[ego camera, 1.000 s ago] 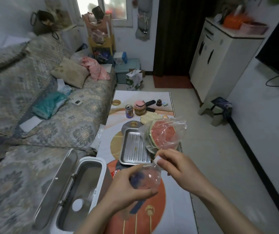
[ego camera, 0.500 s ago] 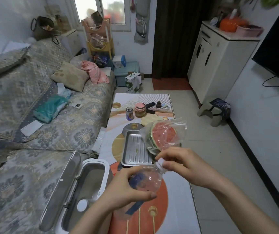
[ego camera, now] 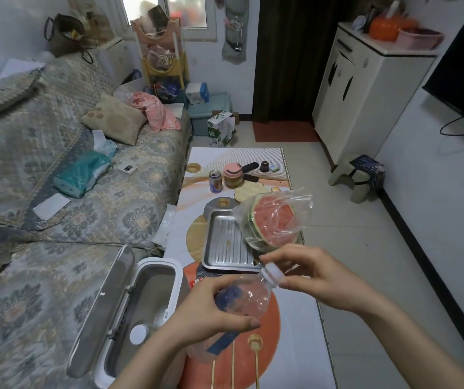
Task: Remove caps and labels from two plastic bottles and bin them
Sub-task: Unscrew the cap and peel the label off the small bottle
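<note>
Clear plastic, the bottle [ego camera: 249,297] is held tilted above the near end of the low table [ego camera: 295,332], its lower half hidden by the left hand [ego camera: 211,313] that grips its body, while the blue label [ego camera: 232,294] shows no readable print. At its white cap [ego camera: 274,273] the right hand [ego camera: 318,279] curls thumb and fingers round it. Left of the table an open white bin [ego camera: 152,293] holds a white cap-like disc [ego camera: 138,334]; farther off lie a steel tray [ego camera: 226,245], bagged watermelon [ego camera: 274,221] and a can [ego camera: 215,181] with illegible print.
</note>
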`<state>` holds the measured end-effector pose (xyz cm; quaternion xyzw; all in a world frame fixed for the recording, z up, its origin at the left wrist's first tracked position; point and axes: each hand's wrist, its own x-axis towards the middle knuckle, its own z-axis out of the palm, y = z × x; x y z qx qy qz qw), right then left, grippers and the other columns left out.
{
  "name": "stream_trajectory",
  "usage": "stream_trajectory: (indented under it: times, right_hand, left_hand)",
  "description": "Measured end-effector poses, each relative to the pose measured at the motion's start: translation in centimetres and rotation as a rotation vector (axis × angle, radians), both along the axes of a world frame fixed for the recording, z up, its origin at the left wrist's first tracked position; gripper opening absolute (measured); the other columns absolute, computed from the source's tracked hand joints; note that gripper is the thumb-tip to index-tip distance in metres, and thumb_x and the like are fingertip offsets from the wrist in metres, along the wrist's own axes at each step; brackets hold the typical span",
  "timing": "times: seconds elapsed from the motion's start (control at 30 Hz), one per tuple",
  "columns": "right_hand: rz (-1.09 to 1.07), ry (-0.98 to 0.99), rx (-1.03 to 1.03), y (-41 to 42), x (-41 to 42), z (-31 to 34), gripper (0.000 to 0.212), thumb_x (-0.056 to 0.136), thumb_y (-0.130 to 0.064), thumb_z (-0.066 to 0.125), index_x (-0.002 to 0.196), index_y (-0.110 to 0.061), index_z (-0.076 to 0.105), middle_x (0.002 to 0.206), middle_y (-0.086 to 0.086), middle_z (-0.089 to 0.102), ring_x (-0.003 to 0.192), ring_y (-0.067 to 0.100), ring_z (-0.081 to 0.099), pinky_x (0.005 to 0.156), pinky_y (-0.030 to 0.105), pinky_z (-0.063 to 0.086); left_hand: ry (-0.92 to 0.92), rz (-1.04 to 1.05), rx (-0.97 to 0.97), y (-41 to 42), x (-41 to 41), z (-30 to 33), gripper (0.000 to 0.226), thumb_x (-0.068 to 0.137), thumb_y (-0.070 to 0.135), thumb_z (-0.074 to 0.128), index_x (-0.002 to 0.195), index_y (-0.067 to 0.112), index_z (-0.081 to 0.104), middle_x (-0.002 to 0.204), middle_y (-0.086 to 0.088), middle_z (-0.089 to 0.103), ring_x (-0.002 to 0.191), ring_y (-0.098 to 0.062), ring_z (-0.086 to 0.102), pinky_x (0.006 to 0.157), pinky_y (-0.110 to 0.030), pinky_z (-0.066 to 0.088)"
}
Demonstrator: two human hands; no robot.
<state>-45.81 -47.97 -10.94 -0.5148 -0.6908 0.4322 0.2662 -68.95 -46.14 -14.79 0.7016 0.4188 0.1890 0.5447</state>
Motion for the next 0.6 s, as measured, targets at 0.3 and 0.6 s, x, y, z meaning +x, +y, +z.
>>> stream_trajectory:
  times: [0.3, 0.6]
  right_hand:
    - [-0.067, -0.020, 0.015, 0.1, -0.5, -0.5, 0.018, 0.087, -0.019, 0.062, 0.104, -0.022, 0.069, 0.094, -0.006, 0.065, 0.079, 0.012, 0.063, 0.073, 0.027, 0.054]
    - [-0.387, -0.099, -0.117, 1.4, 2.4, -9.7, 0.030, 0.076, -0.011, 0.074, 0.102, -0.023, 0.067, 0.096, -0.005, 0.065, 0.077, 0.014, 0.062, 0.071, 0.022, 0.051]
  left_hand:
    - [-0.005, -0.015, -0.077, 0.2, -0.2, -1.0, 0.058, 0.064, 0.034, 0.086, 0.117, 0.037, 0.064, 0.115, 0.010, 0.071, 0.110, -0.004, 0.063, 0.099, -0.038, 0.051]
    - [-0.053, 0.238, -0.317, 1.1, 0.7, -6.3, 0.048, 0.054, 0.044, 0.082, 0.100, 0.050, 0.067, 0.097, 0.012, 0.076, 0.091, -0.003, 0.069, 0.078, -0.019, 0.051]
